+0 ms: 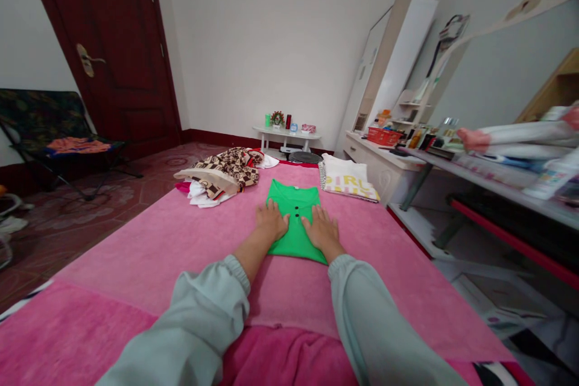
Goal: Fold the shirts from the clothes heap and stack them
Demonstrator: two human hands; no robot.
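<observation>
A green shirt [294, 241] lies folded into a neat rectangle on the pink bedspread [181, 259], its two dark buttons facing up and its neckline away from me. My left hand [272, 221] rests flat on its left side with the fingers spread. On the right side, my right hand [322, 228] also lies flat, fingers apart and pointing forward. Both palms touch the cloth without gripping it. The wrists come out of pale grey-green sleeves.
Beyond the shirt to the left is a heap of crumpled clothes [230, 175], brown-patterned and white. At the right sits a stack of folded clothes [347, 178] with yellow lettering on top. A dresser [368, 160] and a cluttered desk [474, 178] line the right side; a folding chair [58, 126] stands left.
</observation>
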